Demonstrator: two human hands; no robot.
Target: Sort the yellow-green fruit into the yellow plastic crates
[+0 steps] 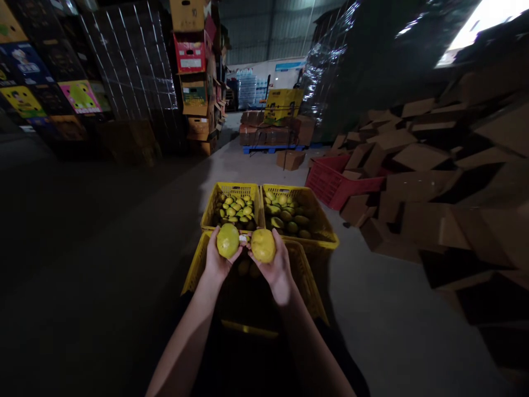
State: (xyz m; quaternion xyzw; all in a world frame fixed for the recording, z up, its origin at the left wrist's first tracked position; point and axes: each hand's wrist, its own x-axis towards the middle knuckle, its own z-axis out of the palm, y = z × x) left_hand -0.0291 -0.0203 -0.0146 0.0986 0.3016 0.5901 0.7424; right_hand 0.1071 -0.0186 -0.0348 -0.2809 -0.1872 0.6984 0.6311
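My left hand (pixel 217 256) is closed around a smooth, rounded yellow-green fruit (pixel 227 240). In my right hand (pixel 278 263) is a yellower fruit (pixel 263 245) with a bumpy skin; its exact kind is unclear. Both are held up side by side over a near yellow crate (pixel 312 275), whose dark inside shows a few dim fruits (pixel 244 268). Behind it stand two more yellow crates. The back left crate (pixel 209 205) holds several small yellow-green fruits (pixel 236 207), and the back right crate (pixel 326 223) holds several longer, greener ones (pixel 286 214). Something small and white shows between my hands.
Flattened and torn cardboard boxes (pixel 425 182) are heaped at the right, beside a red crate (pixel 330 179). Ahead, a blue pallet (pixel 273 149) carries boxes. Stacked cartons (pixel 194 94) and wrapped pallet loads (pixel 128 71) rise on the left. The floor is dim.
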